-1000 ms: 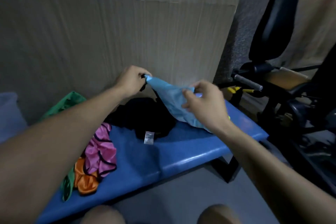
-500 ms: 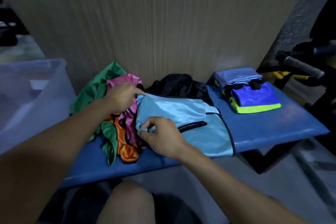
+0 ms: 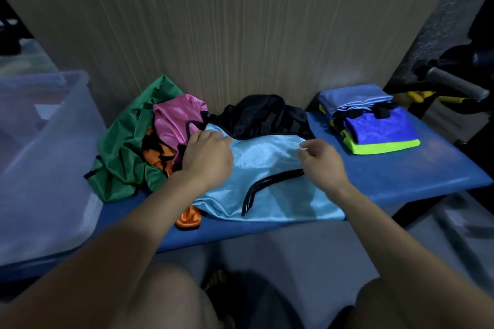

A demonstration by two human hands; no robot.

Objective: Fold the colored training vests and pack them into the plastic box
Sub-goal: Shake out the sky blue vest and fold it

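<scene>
Now, on the table: a blue padded table [image 3: 401,176] set against a wood-grain wall [image 3: 240,21].
Light blue vest: the light blue vest [image 3: 270,184] lies spread flat at the middle of the table, its black-trimmed opening facing up.
Left hand: the left hand [image 3: 207,157] rests palm down on the vest's upper left corner; its fingers [image 3: 211,137] are curled over the fabric edge, gripping it.
Right hand: the right hand [image 3: 322,161] sits at the vest's upper right edge; its fingers [image 3: 307,145] are bent, and whether they pinch the cloth I cannot tell.
Unfolded heap: a green vest [image 3: 125,149], pink vest [image 3: 176,120] and orange vest [image 3: 157,157] are bunched together left of the light blue one; a black vest [image 3: 262,117] lies behind it by the wall.
Folded stack: a stack of folded vests [image 3: 374,125] sits at the table's right end, well apart from the hands.
Plastic box: the clear plastic box [image 3: 45,157] stands on the left end, just beside the green vest.
</scene>
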